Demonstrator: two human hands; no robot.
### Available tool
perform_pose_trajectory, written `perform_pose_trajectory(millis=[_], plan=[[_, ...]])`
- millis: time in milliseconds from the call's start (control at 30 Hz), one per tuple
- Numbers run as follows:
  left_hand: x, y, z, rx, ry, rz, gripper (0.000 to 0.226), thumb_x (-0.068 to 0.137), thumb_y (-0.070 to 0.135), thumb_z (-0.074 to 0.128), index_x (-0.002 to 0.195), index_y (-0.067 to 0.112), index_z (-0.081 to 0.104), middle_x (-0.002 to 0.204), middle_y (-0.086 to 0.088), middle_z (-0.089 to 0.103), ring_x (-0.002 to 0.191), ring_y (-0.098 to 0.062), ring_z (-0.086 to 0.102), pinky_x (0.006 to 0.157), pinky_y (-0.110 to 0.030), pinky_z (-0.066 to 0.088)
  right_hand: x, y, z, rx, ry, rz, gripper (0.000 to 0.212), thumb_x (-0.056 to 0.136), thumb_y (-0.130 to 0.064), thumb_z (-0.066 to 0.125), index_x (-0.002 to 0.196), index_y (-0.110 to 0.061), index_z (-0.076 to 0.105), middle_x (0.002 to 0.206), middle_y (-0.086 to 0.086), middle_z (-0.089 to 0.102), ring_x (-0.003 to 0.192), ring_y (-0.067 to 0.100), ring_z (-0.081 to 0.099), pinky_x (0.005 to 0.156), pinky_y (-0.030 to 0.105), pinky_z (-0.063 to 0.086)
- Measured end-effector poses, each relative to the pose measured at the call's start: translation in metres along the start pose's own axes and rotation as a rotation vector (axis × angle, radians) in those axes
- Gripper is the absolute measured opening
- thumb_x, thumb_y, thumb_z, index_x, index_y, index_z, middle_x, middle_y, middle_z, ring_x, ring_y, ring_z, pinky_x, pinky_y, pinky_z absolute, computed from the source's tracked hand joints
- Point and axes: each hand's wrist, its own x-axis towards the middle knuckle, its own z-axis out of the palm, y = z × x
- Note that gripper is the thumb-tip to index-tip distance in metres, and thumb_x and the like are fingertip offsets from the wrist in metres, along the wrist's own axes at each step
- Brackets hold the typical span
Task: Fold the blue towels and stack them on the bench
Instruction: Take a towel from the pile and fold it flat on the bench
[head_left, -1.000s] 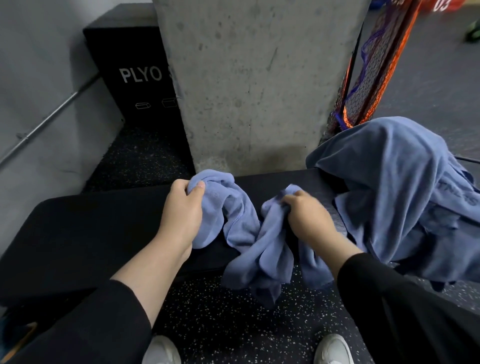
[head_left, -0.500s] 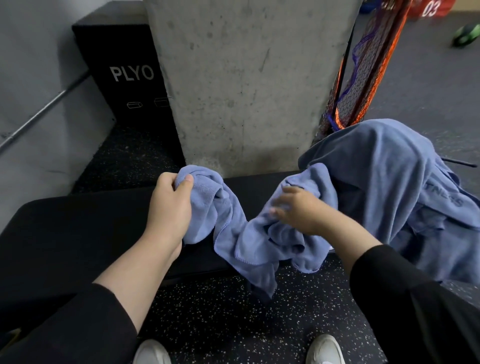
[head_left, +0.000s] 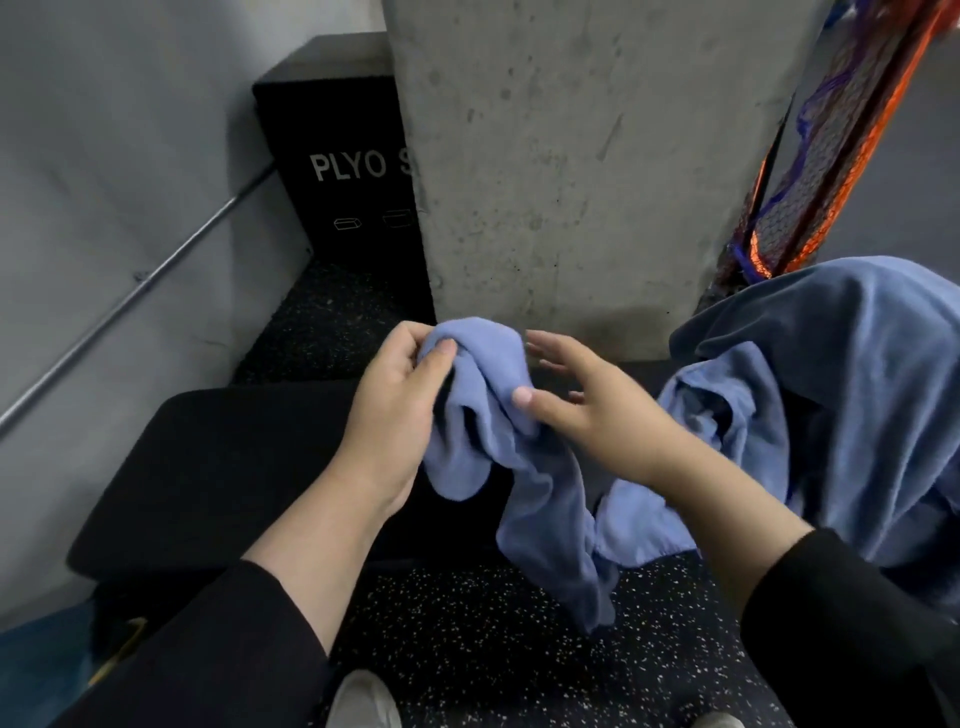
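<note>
my left hand (head_left: 395, 410) pinched the bunched top of the blue towel (head_left: 524, 467), thumb curled over it. right hand (head_left: 597, 415) was spread, fingers relaxed, thumb touching the cloth. towel hung between both hands above the bench (head_left: 223, 467). towel pile (head_left: 857, 395) right of my right hand. black box (head_left: 337, 156) beyond left hand read "plyo".

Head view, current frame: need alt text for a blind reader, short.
A person's left hand grips a bunched corner of a crumpled blue towel above a black padded bench, while the right hand, fingers spread, touches the cloth with its thumb. A heap of unfolded blue towels sits at the right, and a concrete pillar stands behind.
</note>
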Motion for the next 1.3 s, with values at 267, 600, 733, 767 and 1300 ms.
perform_pose_trajectory(millis=[267, 600, 733, 767, 1300], plan=[[-0.008, 0.001, -0.029, 0.417, -0.124, 0.085, 0.012, 0.094, 0.016, 0.068, 0.094, 0.027, 0.075, 0.089, 0.015, 0.074, 0.088, 0.0, 0.068, 0.078, -0.015, 0.05, 0.007, -0.021, 0.032, 0.514, -0.053, 0.224, 0.019, 0.094, -0.023, 0.069, 0.099, -0.006, 0.074, 0.105, 0.02, 0.074, 0.09, 0.02, 0.068, 0.085, 0.041, 0.05], [-0.001, -0.01, -0.094, 0.689, -0.133, -0.094, 0.033, 0.091, 0.032, 0.071, 0.078, 0.005, 0.057, 0.063, 0.001, 0.045, 0.06, -0.009, 0.039, 0.059, -0.032, 0.03, 0.006, -0.029, 0.005, 0.283, 0.272, 0.191, 0.011, 0.087, -0.021, 0.067, 0.083, -0.014, 0.06, 0.07, -0.002, 0.061, 0.065, 0.013, 0.052, 0.062, 0.034, 0.041], [0.0, -0.007, -0.103, 0.681, -0.044, -0.108, 0.011, 0.095, 0.021, 0.066, 0.085, 0.018, 0.064, 0.063, 0.007, 0.06, 0.057, -0.009, 0.047, 0.056, -0.028, 0.035, 0.001, -0.036, -0.012, 0.032, 0.386, 0.169, 0.027, 0.087, -0.025, 0.073, 0.076, -0.011, 0.052, 0.057, -0.004, 0.048, 0.05, 0.01, 0.036, 0.05, 0.027, 0.033], [0.001, -0.004, -0.101, 0.702, -0.017, -0.093, 0.009, 0.096, 0.02, 0.064, 0.088, 0.019, 0.065, 0.07, 0.006, 0.065, 0.062, -0.01, 0.054, 0.056, -0.026, 0.038, 0.0, -0.037, -0.015, -0.041, 0.387, 0.174, 0.03, 0.088, -0.027, 0.073, 0.075, -0.011, 0.051, 0.057, -0.003, 0.047, 0.05, 0.011, 0.035, 0.048, 0.027, 0.032], [0.055, 0.091, -0.076, 0.076, 0.276, 0.256, 0.013, 0.104, 0.008, 0.05, 0.097, 0.017, 0.056, 0.09, -0.01, 0.067, 0.062, -0.017, 0.068, 0.064, -0.032, 0.061, 0.023, -0.102, -0.06, 0.274, 0.815, -0.078, 0.012, 0.092, -0.012, 0.057, 0.087, -0.023, 0.054, 0.079, -0.005, 0.062, 0.073, 0.015, 0.065, 0.074, 0.048, 0.061]])
